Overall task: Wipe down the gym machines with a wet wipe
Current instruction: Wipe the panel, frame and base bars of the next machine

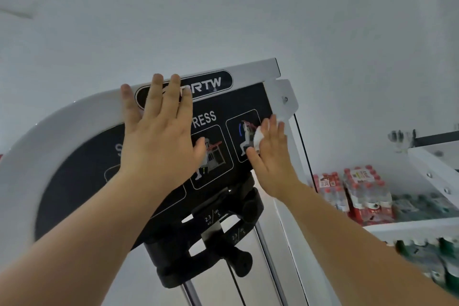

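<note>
A white gym machine frame (253,71) carries a black instruction panel (82,156) with exercise pictures and lettering. My left hand (159,131) lies flat on the panel's upper part, fingers straight, fingertips reaching the logo plate. My right hand (270,156) presses a white wet wipe (259,138) against the panel's right edge with straight fingers; most of the wipe is hidden under the palm, and a corner shows past the fingertips.
Below the panel hang black add-on weights (223,226) on chrome guide rods (267,251). To the right, a white shelf (409,227) holds shrink-wrapped packs of water bottles (367,194). A white wall fills the background.
</note>
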{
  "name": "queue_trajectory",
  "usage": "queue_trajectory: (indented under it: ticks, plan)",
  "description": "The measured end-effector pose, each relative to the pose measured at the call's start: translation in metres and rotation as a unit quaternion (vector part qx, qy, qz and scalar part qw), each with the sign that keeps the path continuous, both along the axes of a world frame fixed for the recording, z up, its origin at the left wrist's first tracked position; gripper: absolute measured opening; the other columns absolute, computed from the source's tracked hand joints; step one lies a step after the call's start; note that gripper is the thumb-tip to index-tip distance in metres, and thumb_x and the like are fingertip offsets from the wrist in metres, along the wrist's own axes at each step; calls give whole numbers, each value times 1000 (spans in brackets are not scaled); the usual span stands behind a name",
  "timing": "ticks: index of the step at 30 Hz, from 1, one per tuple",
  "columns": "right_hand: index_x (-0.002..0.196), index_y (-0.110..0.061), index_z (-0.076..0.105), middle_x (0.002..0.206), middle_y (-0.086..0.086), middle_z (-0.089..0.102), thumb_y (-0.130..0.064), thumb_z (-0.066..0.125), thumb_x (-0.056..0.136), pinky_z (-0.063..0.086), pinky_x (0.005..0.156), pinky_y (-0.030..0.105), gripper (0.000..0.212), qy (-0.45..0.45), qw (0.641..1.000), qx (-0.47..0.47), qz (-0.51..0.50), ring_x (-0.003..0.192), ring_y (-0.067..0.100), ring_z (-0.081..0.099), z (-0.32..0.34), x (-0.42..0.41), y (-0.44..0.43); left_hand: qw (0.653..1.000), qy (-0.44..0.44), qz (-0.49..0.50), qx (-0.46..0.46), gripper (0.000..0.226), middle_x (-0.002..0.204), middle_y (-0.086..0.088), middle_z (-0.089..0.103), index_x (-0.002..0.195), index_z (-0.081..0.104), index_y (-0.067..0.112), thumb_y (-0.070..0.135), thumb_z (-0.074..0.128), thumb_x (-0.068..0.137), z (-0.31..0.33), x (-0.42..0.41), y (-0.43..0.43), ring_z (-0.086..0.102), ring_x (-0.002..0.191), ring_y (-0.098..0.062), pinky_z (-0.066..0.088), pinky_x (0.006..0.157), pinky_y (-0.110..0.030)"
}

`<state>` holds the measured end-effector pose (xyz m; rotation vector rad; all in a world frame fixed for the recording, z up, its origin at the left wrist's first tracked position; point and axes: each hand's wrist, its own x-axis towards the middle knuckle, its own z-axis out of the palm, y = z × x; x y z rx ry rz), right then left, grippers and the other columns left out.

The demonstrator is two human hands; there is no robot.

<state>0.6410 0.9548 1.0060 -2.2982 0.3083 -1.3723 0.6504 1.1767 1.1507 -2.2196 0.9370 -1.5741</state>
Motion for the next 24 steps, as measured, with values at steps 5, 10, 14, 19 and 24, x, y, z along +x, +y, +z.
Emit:
queue_trajectory:
  ticks: [5, 10, 14, 19, 24]
  plan:
    - [162, -12, -10, 167, 4, -26, -65, 22, 99, -13, 125, 47, 88, -32, 988, -144, 42, 153, 28, -26, -23, -3, 29, 997, -17, -21, 71, 83, 167, -10, -16, 160, 0, 18, 64, 23, 94, -14, 3, -30, -23, 152, -32, -8, 117, -67]
    - [160, -19, -17, 167, 3, -28, -77, 10, 92, -6, 126, 53, 94, -52, 985, 160, -21, 152, 23, -29, -20, 11, -14, 993, -18, -11, 115, 84, 165, -9, -25, 159, -9, 24, 70, 14, 93, -16, 14, -57, -29, 149, -36, -13, 113, -71]
    - [161, -15, -14, 167, 5, -25, -77, 10, 88, -11, 126, 51, 99, -75, 981, 178, 0, 152, 25, -28, 30, 15, -28, 993, -38, 3, 114, 86, 165, -13, -23, 160, -7, 23, 73, 12, 92, -16, 15, -65, -23, 150, -40, -9, 112, -73]
    - [162, -16, -12, 167, 5, -26, -70, 15, 95, -13, 125, 48, 90, -58, 997, -54, 18, 152, 27, -28, 91, 7, -41, 992, -50, 2, 114, 85, 166, -13, -17, 160, -4, 22, 72, 14, 93, -18, 13, -65, -18, 151, -41, -6, 112, -73]
    - [162, -13, -7, 169, 7, -19, -63, 18, 101, -6, 127, 49, 83, -59, 986, -155, -2, 154, 27, -22, 118, 9, -65, 992, -57, 2, 114, 86, 167, -14, -14, 161, 0, 19, 72, 10, 93, -18, 14, -64, -16, 152, -42, -4, 113, -72]
